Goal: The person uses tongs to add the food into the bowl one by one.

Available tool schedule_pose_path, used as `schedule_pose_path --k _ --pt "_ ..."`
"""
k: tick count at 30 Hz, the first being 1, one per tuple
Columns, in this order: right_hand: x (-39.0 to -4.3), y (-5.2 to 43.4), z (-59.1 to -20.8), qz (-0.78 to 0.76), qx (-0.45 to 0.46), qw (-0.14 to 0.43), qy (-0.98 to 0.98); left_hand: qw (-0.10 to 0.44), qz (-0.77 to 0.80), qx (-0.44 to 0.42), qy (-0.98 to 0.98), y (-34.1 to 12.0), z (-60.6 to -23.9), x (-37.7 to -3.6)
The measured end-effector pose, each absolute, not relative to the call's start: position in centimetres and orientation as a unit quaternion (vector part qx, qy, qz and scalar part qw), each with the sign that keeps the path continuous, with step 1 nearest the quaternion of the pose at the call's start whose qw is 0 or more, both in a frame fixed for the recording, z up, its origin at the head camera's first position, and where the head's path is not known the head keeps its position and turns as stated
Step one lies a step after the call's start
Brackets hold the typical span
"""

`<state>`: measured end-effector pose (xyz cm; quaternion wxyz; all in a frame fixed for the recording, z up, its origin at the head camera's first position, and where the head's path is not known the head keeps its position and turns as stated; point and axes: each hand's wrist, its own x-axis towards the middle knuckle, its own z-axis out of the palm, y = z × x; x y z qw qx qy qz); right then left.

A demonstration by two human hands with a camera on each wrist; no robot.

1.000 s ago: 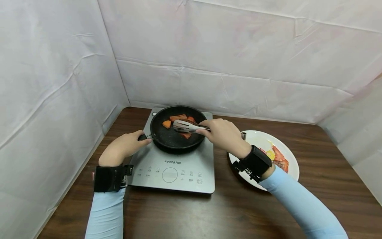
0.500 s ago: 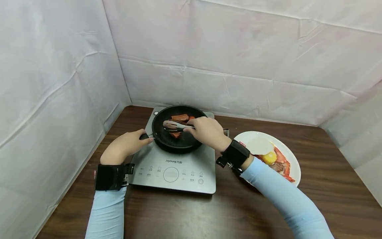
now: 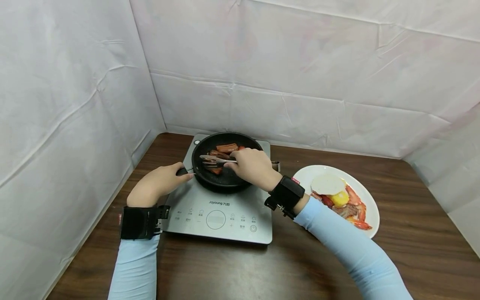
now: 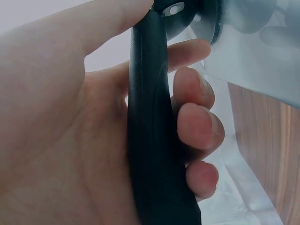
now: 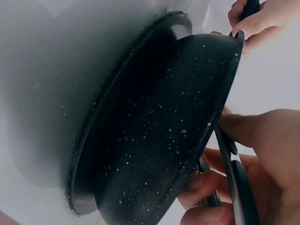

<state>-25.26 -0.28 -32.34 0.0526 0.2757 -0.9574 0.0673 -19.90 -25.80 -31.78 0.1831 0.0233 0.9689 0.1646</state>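
In the head view a black frying pan (image 3: pixel 229 181) sits on a silver induction cooker (image 3: pixel 245 204). My left hand (image 3: pixel 161 182) grips the pan's black handle (image 4: pixel 152 117), fingers wrapped round it. Metal tongs (image 3: pixel 215 159) with dark grips are held in my right hand (image 3: pixel 254 166), their ends over the left half of the pan. Brown and reddish food lies in the pan, including a sausage-like piece (image 3: pixel 227 148) near the far side. The tongs and right hand hide part of the food. In the right wrist view the tongs' grip (image 5: pixel 244 194) lies between thumb and fingers, beside the pan's rim.
A white plate (image 3: pixel 372 225) stands right of the cooker on the dark wooden table (image 3: pixel 210 275). It bears a round white slice (image 3: pixel 327 184), a yellow piece (image 3: pixel 340 199), shrimp-like pieces (image 3: pixel 361 211) and browned meat. White sheeting (image 3: pixel 285 83) walls off the back and sides.
My right hand has moved left over the pan with the tongs, whose ends now cover where an orange piece showed. More of the plate shows. My left hand keeps its hold.
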Motion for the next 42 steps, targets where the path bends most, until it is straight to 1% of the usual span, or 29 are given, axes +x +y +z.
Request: schedule_pose_path --k 26,42 --pt "-24.9 -0.3 -31.7 0.084 0.248 0.031 -0.965 0.18 0.162 0.015 0.97 -26.0 -31.7 -20.0" --pt "-24.2 0.3 -31.8 0.083 0.241 0.028 -0.967 0.193 0.156 0.024 0.968 -25.9 -31.8 -20.2"
